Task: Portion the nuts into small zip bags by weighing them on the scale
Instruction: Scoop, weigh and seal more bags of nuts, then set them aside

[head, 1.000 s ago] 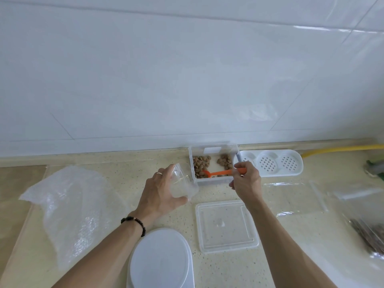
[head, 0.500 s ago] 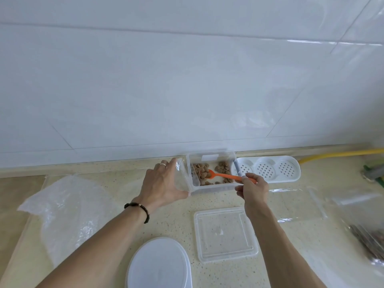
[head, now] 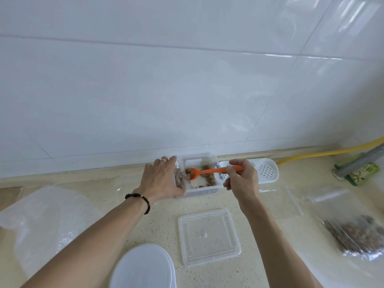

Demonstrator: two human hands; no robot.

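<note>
Over container [head: 201,189], spoon [head: 207,172] now lifted toward bag [head: 180,178].

I saw an orange spoon [head: 207,171] over brown nuts [head: 208,179] in a clear container [head: 200,191], on a cream speckled counter [head: 270,204]. The scale [head: 143,267] was white, the wall tiles [head: 187,90] glossy white, and the hose [head: 332,151] yellow. A black beaded bracelet [head: 141,199] and a green packet [head: 363,173] also showed.
</note>
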